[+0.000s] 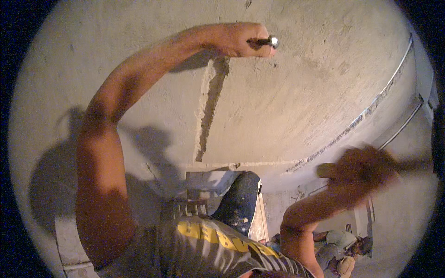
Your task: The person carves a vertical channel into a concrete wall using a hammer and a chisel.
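Observation:
My left hand [238, 41] is closed around a metal chisel [267, 42] against the plastered wall [278, 102]. The chisel's shiny, rounded butt end points out past my fingers; its tip is hidden. Just below that hand, a rough chased groove [213, 106] runs down the wall. Raised at the right and apart from the wall, my right hand [364, 169] is blurred by motion. It grips what looks like a hammer [417, 165], of which only a dark smear shows; its head cannot be made out.
Another long groove [357, 121] cuts the wall at the right. My bent knee in paint-spotted dark trousers [238, 199] is below, beside wooden slats [197, 206]. Other people [340, 245] are at the lower right. A pale block [69, 238] stands at the lower left.

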Available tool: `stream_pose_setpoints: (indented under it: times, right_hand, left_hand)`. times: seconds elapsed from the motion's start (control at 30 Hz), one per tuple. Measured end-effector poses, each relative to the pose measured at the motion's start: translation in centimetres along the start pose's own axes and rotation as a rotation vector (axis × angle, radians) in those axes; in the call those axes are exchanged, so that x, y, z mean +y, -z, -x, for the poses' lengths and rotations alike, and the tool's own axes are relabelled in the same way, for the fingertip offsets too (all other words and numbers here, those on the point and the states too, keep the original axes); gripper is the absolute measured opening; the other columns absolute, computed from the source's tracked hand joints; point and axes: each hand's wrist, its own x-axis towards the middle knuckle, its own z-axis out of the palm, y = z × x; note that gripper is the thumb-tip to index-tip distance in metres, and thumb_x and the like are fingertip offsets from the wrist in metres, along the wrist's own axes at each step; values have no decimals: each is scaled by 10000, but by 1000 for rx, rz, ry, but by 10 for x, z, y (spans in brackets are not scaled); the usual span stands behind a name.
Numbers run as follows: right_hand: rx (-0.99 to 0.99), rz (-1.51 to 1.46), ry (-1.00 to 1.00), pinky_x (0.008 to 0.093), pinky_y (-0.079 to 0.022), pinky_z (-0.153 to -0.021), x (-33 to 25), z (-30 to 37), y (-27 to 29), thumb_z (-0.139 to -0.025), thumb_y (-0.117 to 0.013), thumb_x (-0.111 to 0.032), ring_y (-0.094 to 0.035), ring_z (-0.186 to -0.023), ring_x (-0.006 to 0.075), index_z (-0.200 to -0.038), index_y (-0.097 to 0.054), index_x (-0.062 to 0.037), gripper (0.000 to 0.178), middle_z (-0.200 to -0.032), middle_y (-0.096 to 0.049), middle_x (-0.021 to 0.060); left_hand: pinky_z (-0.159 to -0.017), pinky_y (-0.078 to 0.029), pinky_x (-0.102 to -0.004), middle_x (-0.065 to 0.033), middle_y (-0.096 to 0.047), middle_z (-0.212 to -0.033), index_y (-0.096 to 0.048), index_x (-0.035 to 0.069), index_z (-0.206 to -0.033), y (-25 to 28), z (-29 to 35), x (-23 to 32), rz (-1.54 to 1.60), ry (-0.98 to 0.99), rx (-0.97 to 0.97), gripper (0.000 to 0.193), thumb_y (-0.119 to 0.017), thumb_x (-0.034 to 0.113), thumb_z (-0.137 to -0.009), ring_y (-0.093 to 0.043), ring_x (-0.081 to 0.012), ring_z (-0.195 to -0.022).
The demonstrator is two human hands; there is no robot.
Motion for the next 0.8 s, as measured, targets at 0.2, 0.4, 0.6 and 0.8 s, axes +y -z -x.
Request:
stream_pose_setpoints:
  times: [0.2, 0.4, 0.6, 0.8]
  right_hand:
    - [42, -88, 344, 332, -371, -471, -8, -4, 10, -935, -554, -468, -443, -524, 129, -754, -496, -81, 432, -594, -470, 3]
    - [-272, 386, -270, 355, -400, -506, 51, 7, -36, -906, -538, -547, -469, -558, 167, -774, -532, -77, 488, -624, -489, 28]
    - [-22, -506, 340, 378, -429, -541, -36, -22, 30, -877, -523, -626, -495, -592, 204, -795, -569, -74, 560, -654, -509, 53]
    - [-282, 712, 81, 407, -465, -701, 61, 21, -15, -897, -620, -263, -547, -682, 251, -900, -580, -83, 185, -724, -574, 45]
  left_hand:
    - [-505, -297, -337, 19, -319, -583, -410, 26, -695, 3, 1, -3, 11, 12, 18, 483, -531, 392, -986, -328, -98, -555]
    - [-490, -302, -337, 15, -336, -569, -439, 15, -683, 5, 4, -19, -17, 179, -63, 501, -550, 405, -977, -342, -97, -548]
    - [-515, -307, -333, 34, -356, -591, -429, 35, -681, 11, 15, -7, -4, 161, -35, 501, -541, 415, -988, -349, -96, -561]
    - [-503, -300, -337, 36, -332, -581, -421, 42, -679, 4, 0, -7, 79, 137, -28, 501, -542, 417, -989, -335, -101, -549]
